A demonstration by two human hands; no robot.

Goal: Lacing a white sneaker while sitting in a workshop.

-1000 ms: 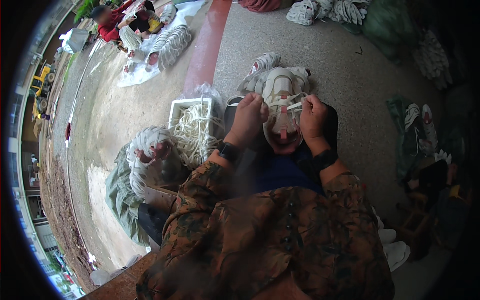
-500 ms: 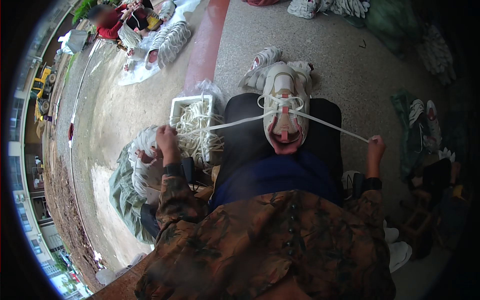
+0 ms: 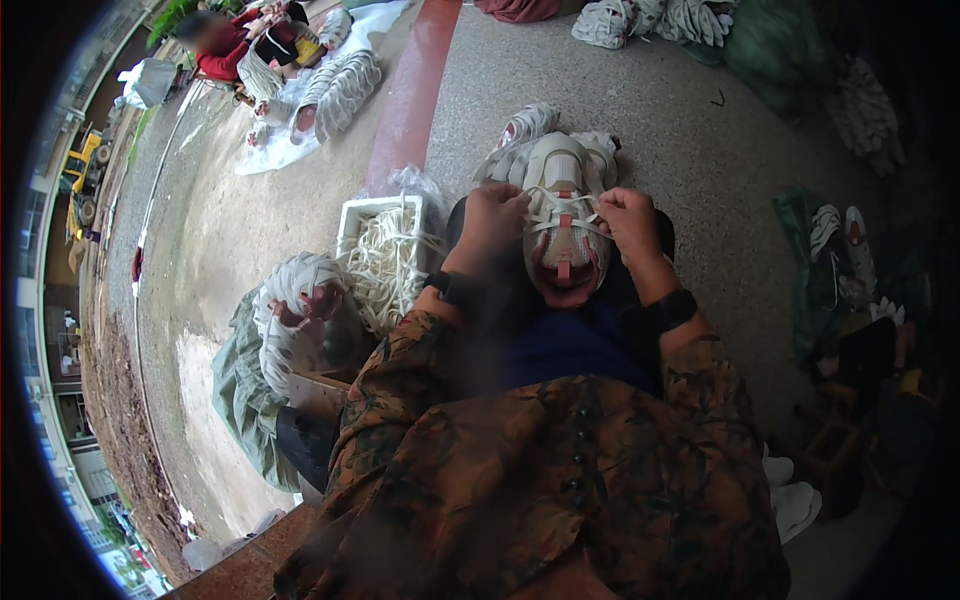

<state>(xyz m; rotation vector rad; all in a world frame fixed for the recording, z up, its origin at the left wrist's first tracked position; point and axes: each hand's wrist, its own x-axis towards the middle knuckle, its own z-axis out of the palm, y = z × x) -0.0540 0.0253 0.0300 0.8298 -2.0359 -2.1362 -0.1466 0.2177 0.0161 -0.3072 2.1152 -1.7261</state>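
Observation:
A white and beige sneaker (image 3: 568, 165) with pink-red trim rests on my lap, toe pointing away from me. Its white shoelace (image 3: 560, 208) crosses over the tongue in the lower rows. At the left edge of the lacing, my left hand (image 3: 490, 222) is closed, fingertips pinching the lace. My right hand (image 3: 632, 225) pinches lace on the opposite edge, its thumb and fingers pressed together. The fingers partly hide the lace ends. Behind the sneaker, more white shoes (image 3: 522, 128) stick out beyond my knees.
A white foam box (image 3: 350, 222) full of loose white laces stands to my left. Nearer, stacked shoes (image 3: 290, 330) sit by a green sack (image 3: 240, 375). A person in red (image 3: 220, 62) sits far left beside more shoes. Green bags (image 3: 780, 45) and shoes lie at right.
Both hands have come inward from wide apart, where they held the lace stretched out to either side. They are now close beside the sneaker's lacing.

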